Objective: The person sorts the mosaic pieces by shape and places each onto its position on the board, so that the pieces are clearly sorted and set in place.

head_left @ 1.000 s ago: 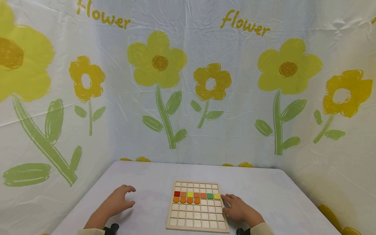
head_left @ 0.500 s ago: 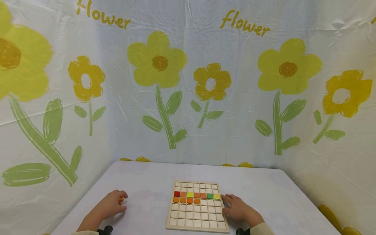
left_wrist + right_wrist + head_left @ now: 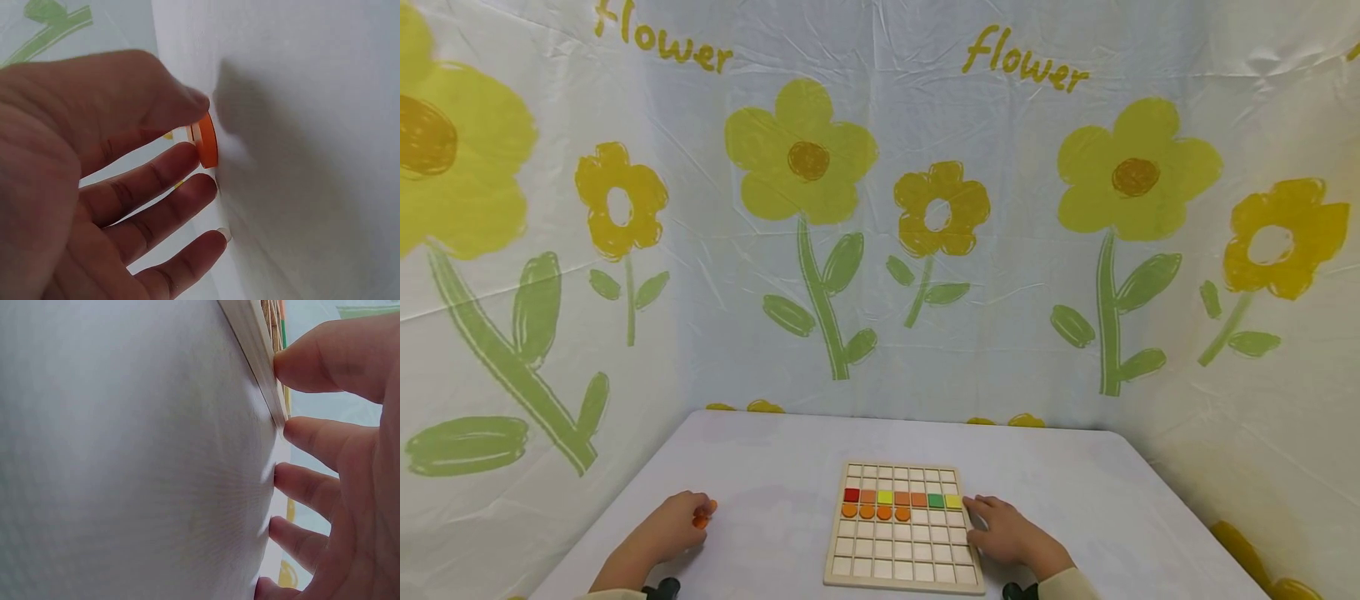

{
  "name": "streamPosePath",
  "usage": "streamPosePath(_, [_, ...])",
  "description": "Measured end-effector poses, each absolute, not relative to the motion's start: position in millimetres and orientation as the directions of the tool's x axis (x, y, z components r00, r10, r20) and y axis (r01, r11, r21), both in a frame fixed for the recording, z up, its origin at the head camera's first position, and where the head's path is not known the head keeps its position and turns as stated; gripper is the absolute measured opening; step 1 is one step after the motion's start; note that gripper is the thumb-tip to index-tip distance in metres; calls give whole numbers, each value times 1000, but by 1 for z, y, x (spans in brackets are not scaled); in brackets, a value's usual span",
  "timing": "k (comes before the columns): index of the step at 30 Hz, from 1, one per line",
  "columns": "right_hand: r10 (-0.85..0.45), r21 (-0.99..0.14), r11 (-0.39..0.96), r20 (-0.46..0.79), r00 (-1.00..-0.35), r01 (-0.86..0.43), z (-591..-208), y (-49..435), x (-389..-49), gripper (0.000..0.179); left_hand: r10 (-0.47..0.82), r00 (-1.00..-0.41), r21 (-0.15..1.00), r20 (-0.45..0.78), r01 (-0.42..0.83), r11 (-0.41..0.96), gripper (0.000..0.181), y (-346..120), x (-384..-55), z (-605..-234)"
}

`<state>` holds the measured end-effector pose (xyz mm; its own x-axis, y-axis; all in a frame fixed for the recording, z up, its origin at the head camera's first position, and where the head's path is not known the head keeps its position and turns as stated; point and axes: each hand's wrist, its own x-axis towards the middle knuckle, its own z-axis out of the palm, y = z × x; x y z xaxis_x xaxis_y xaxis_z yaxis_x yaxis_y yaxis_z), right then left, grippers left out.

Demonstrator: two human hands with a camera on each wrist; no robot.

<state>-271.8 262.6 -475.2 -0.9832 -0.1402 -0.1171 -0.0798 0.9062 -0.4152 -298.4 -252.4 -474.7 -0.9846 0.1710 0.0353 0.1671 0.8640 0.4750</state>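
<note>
My left hand (image 3: 672, 530) is left of the board, low over the table. It pinches an orange disc (image 3: 209, 142) between thumb and fingers, with the disc's edge close to the white cloth. Orange shows in two spots at the fingertips in the head view, and whether that is one disc or two I cannot tell. My right hand (image 3: 1011, 531) rests at the right edge of the wooden grid board (image 3: 904, 587), thumb and index finger touching its side, the other fingertips on the cloth. A row of coloured squares (image 3: 885, 497) crosses the board, with several orange discs (image 3: 884, 512) below it.
The table (image 3: 775, 450) has a white cover. A hanging cloth (image 3: 880, 350) printed with flowers encloses its back and sides. Dark straps (image 3: 662, 588) are at both wrists.
My left hand has moved left and slightly down, its fingers closing from a spread pose onto orange that was not visible in it one second ago. The right hand and board stay put.
</note>
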Motion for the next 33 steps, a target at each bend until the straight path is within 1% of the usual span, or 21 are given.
streamPosePath(5, [-134,-419,905,-117,-984,-73,-475,263,-272,57,175,-985,465,15,162,871,16,-254,-303,-476])
streamPosePath(13, [-116,-413,909,-123,-986,-56,-476,261,-273,57,166,-986,453,21,157,877,15,-253,-303,-474])
streamPosePath(24, [-116,-408,911,-133,-984,-52,-477,261,-275,57,121,-991,480,-58,79,874,17,-253,-300,-472])
streamPosePath(27, [-114,-407,912,-128,-985,-53,-476,261,-274,56,119,-991,483,-56,77,872,17,-251,-300,-468])
streamPosePath(33, [-107,-408,912,-138,-985,-42,-476,260,-274,57,154,-988,464,1,137,875,17,-242,-299,-461])
